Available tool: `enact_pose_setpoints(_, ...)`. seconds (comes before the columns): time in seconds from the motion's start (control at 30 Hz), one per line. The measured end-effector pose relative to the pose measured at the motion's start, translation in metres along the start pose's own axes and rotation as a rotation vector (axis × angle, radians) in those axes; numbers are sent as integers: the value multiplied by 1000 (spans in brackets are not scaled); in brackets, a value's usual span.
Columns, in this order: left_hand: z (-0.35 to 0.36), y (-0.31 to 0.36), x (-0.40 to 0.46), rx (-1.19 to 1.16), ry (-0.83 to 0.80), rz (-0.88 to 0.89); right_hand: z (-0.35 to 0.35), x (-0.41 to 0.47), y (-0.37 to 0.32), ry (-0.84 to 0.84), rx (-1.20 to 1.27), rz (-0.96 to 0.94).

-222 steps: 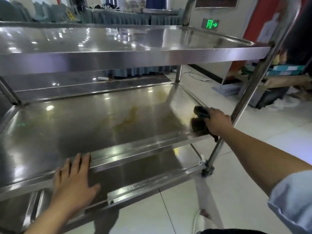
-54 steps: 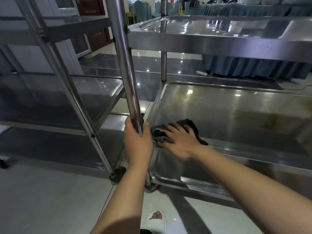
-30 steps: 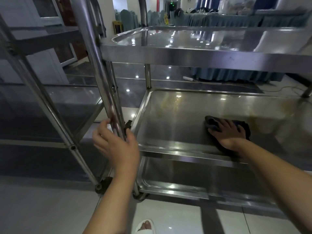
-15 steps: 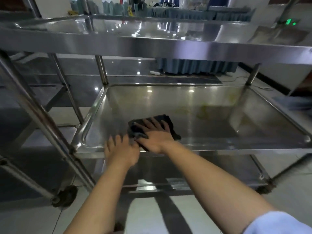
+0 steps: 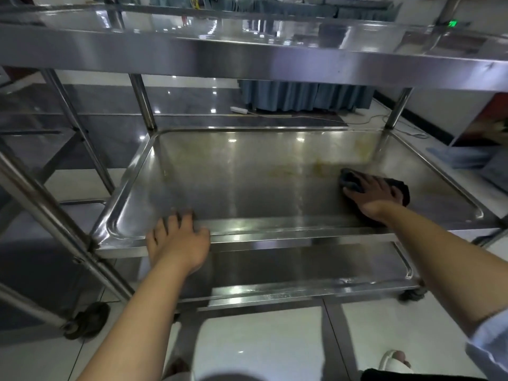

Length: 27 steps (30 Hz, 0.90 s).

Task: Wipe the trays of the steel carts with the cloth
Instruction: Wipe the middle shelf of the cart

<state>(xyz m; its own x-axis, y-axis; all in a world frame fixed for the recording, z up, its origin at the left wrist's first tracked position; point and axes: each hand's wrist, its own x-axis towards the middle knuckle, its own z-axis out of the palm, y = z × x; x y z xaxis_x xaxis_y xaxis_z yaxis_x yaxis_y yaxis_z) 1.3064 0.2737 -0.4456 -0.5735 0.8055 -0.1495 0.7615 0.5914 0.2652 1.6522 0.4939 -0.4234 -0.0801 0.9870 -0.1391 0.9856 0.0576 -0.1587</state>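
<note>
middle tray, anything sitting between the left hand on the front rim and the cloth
Nothing: in the head view the middle tray is bare steel between the left hand and the dark cloth under the right hand, showing only reflections.

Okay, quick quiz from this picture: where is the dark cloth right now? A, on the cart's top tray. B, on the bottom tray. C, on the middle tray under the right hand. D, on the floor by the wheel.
C: the dark cloth lies on the middle tray, pressed flat under the right hand near the yellowish stains, while the left hand rests on that tray's front rim.
</note>
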Motion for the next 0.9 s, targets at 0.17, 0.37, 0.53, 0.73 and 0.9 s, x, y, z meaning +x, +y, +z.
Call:
enact_pose_setpoints(0.17, 4, 11, -4, 4, 22, -38, 9, -5, -35, -35, -22, 72)
enact_pose_setpoints(0.37, 2, 10, -4, -10, 1, -54, 35, -61, -148, -100, -56, -374)
enact_pose_setpoints(0.53, -2, 13, -4, -33, 85, -36, 42, -108, -170, -148, 84, -632)
enact_pose_setpoints(0.73, -4, 57, -26, -238, 258, 326, 34, -120, -41, 105, 216, -271)
enact_pose_setpoints(0.9, 8, 104, -36, -37, 98, 348, 23, -117, 34, 58, 256, -49)
